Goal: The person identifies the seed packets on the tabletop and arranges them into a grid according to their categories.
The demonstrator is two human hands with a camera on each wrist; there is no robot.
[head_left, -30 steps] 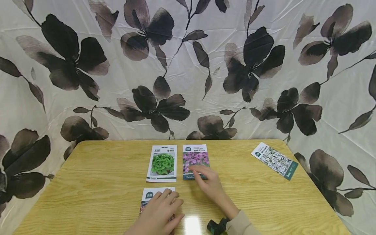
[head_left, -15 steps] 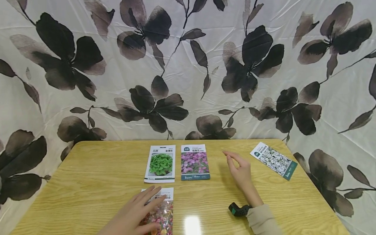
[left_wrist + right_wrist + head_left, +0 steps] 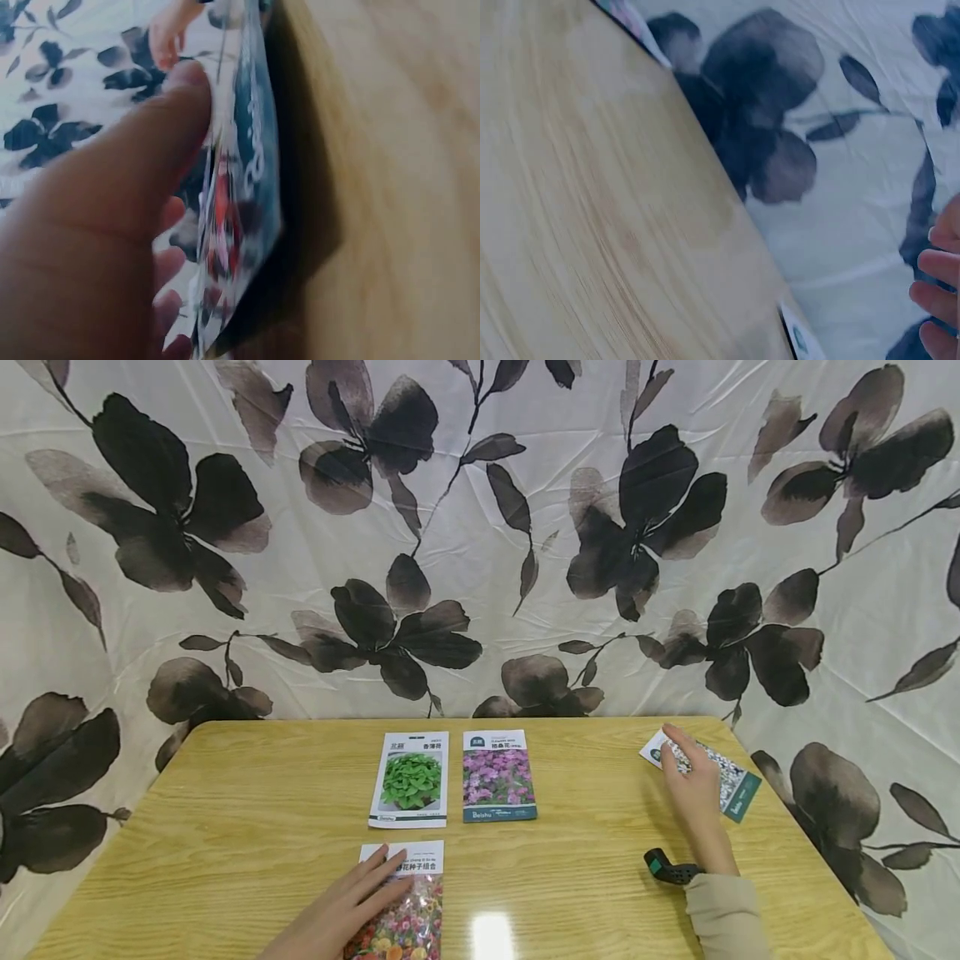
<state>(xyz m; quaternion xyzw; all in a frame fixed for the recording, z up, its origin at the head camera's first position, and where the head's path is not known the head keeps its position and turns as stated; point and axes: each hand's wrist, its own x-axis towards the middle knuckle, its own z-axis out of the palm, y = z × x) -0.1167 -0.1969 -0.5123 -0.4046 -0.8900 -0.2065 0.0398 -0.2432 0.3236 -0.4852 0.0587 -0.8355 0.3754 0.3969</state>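
Note:
In the head view, my left hand (image 3: pixel 345 897) rests with extended fingers on a seed packet with mixed colourful flowers (image 3: pixel 420 910) near the table's front. The left wrist view shows the thumb beside that packet's edge (image 3: pixel 244 165). At the far right, my right hand (image 3: pixel 693 789) is over a white-flower seed packet (image 3: pixel 738 785), covering part of it. Its fingers look loosely extended; whether they touch the packet cannot be told. In the right wrist view, the fingers (image 3: pixel 937 296) appear apart from a packet corner (image 3: pixel 802 337).
A green-leaf seed packet (image 3: pixel 411 781) and a pink-flower seed packet (image 3: pixel 498 777) lie side by side at the back middle of the wooden table (image 3: pixel 247 827). Behind the table hangs a floral cloth (image 3: pixel 480 527). A black device (image 3: pixel 667 868) sits on the right wrist.
My right hand has left the pink-flower packet and moved right to the white-flower packet. My left hand has shifted a little left over the mixed-flower packet.

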